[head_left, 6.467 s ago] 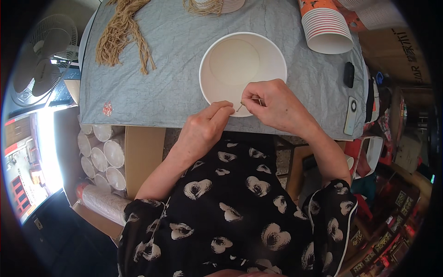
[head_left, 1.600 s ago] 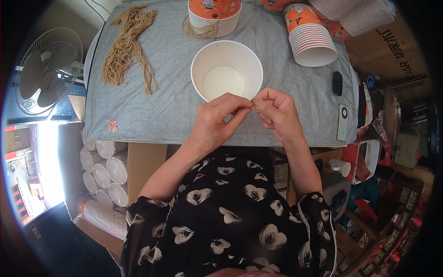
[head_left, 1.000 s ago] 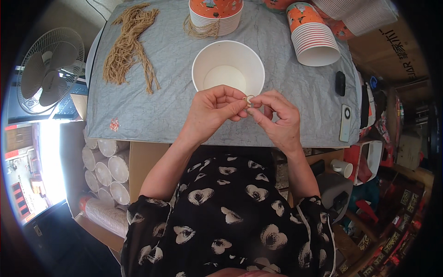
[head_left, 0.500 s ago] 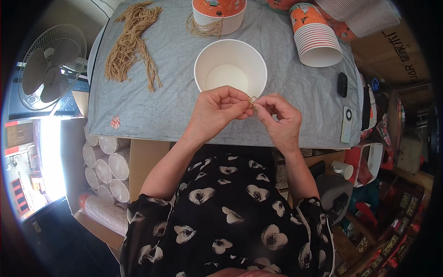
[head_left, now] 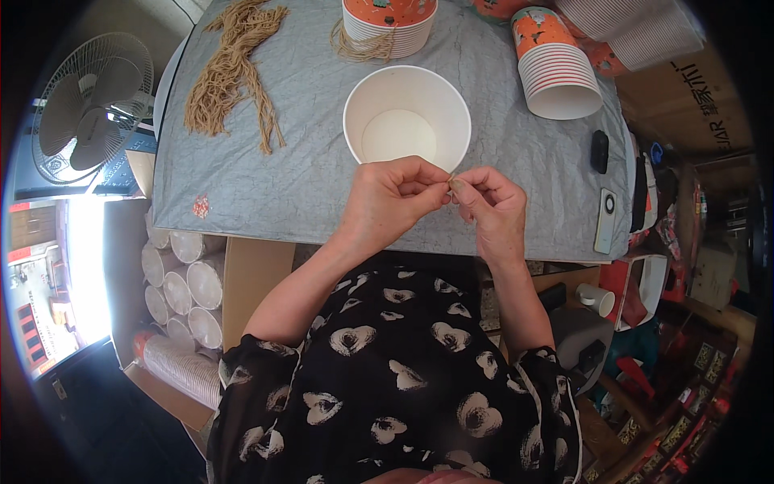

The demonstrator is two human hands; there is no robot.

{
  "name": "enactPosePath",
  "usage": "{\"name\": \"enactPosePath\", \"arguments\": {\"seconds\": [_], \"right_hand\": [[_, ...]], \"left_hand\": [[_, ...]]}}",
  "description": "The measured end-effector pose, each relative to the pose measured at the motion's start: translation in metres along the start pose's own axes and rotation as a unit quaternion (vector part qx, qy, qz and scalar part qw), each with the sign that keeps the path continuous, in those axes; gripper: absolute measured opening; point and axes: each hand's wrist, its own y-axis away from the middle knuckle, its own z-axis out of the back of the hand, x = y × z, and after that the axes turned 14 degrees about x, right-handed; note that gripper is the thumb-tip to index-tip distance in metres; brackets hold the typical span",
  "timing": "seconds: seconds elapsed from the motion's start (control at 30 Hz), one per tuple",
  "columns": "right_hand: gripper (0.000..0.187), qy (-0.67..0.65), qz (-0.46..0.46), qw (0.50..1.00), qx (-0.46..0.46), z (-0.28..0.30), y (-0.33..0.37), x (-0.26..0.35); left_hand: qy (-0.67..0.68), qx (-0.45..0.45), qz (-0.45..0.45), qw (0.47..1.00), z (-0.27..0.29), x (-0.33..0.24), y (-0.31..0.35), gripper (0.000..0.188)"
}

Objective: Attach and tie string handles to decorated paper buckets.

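head view: pinching string [head_left: 452, 177] (mostly hidden) very closely with left hand [head_left: 385, 198] and right hand [head_left: 497, 211], at near side of tub [head_left: 403, 90]; probably in step of shaping string, next calling for steady, fine grip.

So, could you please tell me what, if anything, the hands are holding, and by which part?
The left hand and right hand pinch a thin tan strand, probably string; which part is too hidden to tell.

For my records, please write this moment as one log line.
left hand, right hand: pinching thin strand; white tub: upright, open
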Motion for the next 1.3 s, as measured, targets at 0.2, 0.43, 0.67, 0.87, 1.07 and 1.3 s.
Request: {"name": "enactPosePath", "arguments": {"seconds": [0.2,0.43,0.67,0.87,1.07,1.3], "right_hand": [[0.012,-0.014,-0.020,1.000,0.003,0.003,-0.002,-0.001],[0.017,-0.004,-0.078,0.997,0.020,0.004,-0.006,0.006],[0.010,0.052,-0.080,0.993,0.065,0.007,-0.004,0.012],[0.006,0.081,-0.080,0.985,0.130,0.017,-0.006,0.009],[0.009,-0.059,-0.063,0.989,0.124,0.016,-0.007,0.000],[0.013,-0.128,-0.078,0.986,0.076,0.009,-0.005,-0.009]], "left_hand": [[0.000,0.033,0.047,0.998,0.007,-0.003,0.000,0.014],[0.004,0.042,0.034,0.999,0.009,-0.003,-0.001,0.013],[0.020,0.049,0.031,0.998,0.012,-0.001,0.001,0.009],[0.014,0.066,0.034,0.997,0.014,-0.004,0.002,0.006],[0.047,0.080,0.028,0.995,0.013,-0.003,0.000,0.006],[0.095,0.071,0.011,0.993,0.013,0.003,-0.003,0.006]]}}
